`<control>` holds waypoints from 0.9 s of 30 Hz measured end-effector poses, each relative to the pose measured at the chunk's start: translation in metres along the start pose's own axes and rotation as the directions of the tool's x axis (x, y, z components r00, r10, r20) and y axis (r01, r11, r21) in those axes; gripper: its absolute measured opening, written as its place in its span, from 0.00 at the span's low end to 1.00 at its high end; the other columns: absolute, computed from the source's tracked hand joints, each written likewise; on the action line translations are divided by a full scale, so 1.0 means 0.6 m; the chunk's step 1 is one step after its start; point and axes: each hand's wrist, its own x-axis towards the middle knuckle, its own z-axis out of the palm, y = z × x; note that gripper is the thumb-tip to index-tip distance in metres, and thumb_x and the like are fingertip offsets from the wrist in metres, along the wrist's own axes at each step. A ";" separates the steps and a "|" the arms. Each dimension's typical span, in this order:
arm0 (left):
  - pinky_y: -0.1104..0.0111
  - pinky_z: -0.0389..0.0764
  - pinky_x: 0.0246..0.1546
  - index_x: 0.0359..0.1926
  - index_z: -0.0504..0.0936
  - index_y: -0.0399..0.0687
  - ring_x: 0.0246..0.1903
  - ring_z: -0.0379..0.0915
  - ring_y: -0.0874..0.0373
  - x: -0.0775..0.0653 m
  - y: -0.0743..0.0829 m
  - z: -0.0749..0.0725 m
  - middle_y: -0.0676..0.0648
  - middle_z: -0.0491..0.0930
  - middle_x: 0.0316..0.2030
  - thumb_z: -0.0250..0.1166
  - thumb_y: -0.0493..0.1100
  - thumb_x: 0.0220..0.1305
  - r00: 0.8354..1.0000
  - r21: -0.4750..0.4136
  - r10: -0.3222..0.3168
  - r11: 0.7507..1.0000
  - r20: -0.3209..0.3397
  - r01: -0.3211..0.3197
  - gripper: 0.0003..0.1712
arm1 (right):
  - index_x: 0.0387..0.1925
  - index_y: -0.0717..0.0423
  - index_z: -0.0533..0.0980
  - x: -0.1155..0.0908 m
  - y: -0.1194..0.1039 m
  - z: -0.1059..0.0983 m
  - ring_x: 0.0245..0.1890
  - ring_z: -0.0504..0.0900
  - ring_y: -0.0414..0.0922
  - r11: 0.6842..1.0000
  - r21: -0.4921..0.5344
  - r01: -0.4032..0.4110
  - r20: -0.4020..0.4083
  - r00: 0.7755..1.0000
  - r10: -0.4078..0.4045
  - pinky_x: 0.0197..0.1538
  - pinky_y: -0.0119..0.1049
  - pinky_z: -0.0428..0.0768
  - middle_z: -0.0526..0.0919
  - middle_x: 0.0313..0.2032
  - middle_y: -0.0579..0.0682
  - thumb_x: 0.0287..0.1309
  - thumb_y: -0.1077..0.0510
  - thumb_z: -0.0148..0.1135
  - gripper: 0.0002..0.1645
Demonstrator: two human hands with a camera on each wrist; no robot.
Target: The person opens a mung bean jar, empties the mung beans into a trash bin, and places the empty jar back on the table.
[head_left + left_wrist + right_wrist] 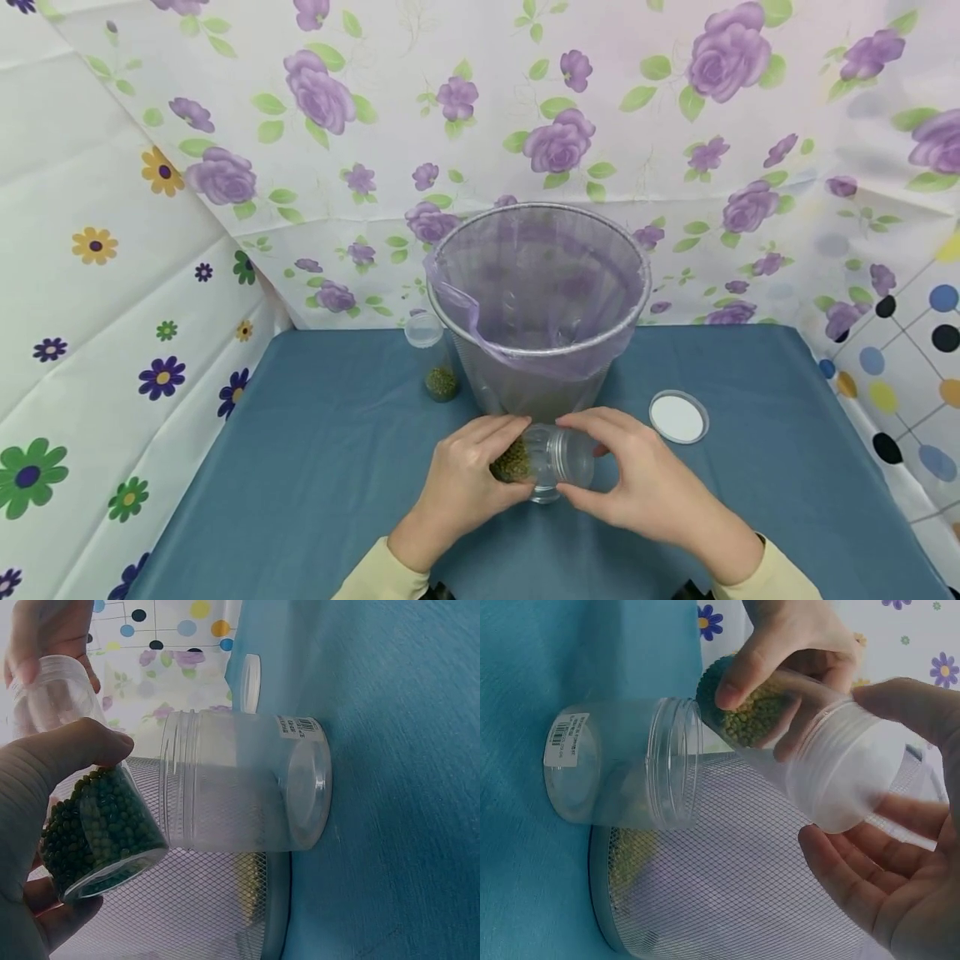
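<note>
My left hand grips a clear plastic jar of green mung beans, tilted on its side with the beans at the lower end. The fingers and thumb of my right hand are around the jar's translucent lid, which sits on the mouth. Below, a wider clear jar stands upright on the table without a lid. A barcode label is on its side, and no beans show in it. In the head view the held jar and hands hide most of this wider jar.
Behind the hands stands a mesh bin lined with a purple bag. Left of it is another clear jar with green beans at its bottom. To the right a round white lid lies on the blue tablecloth. Flowered sheets hang behind.
</note>
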 end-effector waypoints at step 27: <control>0.69 0.81 0.45 0.56 0.77 0.59 0.48 0.76 0.64 0.000 -0.001 -0.003 0.58 0.80 0.48 0.76 0.53 0.35 1.000 0.019 -0.004 1.000 -0.007 0.004 0.40 | 0.50 0.38 0.75 0.005 -0.009 0.003 0.24 0.74 0.29 0.979 -0.004 -0.204 -0.048 0.978 0.203 0.27 0.24 0.76 0.78 0.34 0.31 0.40 0.25 0.62 0.37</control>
